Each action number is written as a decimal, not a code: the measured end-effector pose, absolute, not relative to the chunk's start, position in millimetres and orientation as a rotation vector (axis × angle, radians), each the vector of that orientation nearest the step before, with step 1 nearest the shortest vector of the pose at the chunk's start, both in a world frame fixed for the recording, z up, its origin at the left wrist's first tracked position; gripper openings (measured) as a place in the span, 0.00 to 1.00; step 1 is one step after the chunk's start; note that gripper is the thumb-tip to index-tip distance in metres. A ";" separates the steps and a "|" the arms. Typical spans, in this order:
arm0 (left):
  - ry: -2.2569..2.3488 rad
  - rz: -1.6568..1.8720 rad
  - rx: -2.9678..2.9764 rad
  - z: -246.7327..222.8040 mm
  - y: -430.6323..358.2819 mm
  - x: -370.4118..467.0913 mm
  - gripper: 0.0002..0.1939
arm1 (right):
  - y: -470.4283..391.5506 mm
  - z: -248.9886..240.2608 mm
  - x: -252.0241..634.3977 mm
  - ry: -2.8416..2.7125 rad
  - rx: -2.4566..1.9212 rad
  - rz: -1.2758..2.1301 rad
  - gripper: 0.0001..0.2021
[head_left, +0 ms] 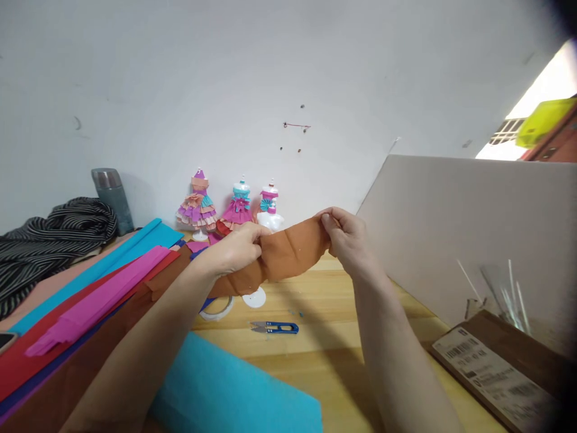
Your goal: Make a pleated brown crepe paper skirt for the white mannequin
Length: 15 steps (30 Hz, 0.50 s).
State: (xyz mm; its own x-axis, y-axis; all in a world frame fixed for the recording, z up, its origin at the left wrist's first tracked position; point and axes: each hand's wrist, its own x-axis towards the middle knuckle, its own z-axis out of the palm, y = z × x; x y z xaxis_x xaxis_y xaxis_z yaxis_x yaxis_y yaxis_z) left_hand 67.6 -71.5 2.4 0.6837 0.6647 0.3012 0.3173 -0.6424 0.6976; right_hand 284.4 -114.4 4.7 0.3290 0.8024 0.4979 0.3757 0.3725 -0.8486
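Observation:
A strip of brown crepe paper (pixel 295 248) is stretched between my two hands above the wooden table. My left hand (pixel 241 245) is closed on its middle part, and the strip trails on below that wrist to the left. At the strip's right end, my right hand (pixel 345 237) pinches the upper corner between thumb and fingers. Below the paper, blue thread snips (pixel 276 328) lie on the table with their blades pointing left. A white disc (pixel 255 297) and a roll of white tape (pixel 217 308) are partly covered near my left forearm.
Coloured paper sheets, among them a pink one (pixel 103 297), cover the left side. A turquoise sheet (pixel 238 391) lies in front. Small paper-dressed mannequins (pixel 198 207) stand by the wall, with a flask (pixel 112 198) to their left. At right are a white panel (pixel 451 228) and a cardboard box (pixel 500 373).

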 end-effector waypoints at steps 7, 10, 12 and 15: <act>0.900 0.706 2.467 4.2 -75.9 59.4 0.12 | -131.7 14.0 291.3 -1.358 -1.177 0.851 0.15; 0.732 0.415 2.516 18.7 -94.6 51.3 0.03 | -139.7 15.6 283.2 -1.494 -1.121 0.900 0.16; 0.752 0.369 2.486 27.8 -108.9 48.2 0.10 | -145.9 16.1 272.0 -1.654 -1.072 0.897 0.15; 0.753 0.549 2.419 31.8 -121.4 50.9 0.12 | -154.9 16.9 251.6 -1.864 -1.002 0.872 0.10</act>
State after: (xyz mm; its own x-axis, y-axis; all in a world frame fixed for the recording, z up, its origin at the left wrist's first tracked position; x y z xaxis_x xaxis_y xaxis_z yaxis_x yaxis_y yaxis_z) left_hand 50.9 -121.4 31.8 0.7605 0.6128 0.2146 0.3914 -0.6964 0.6015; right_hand 251.6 -154.9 16.9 -0.3404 0.8780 0.3366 0.3040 0.4415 -0.8442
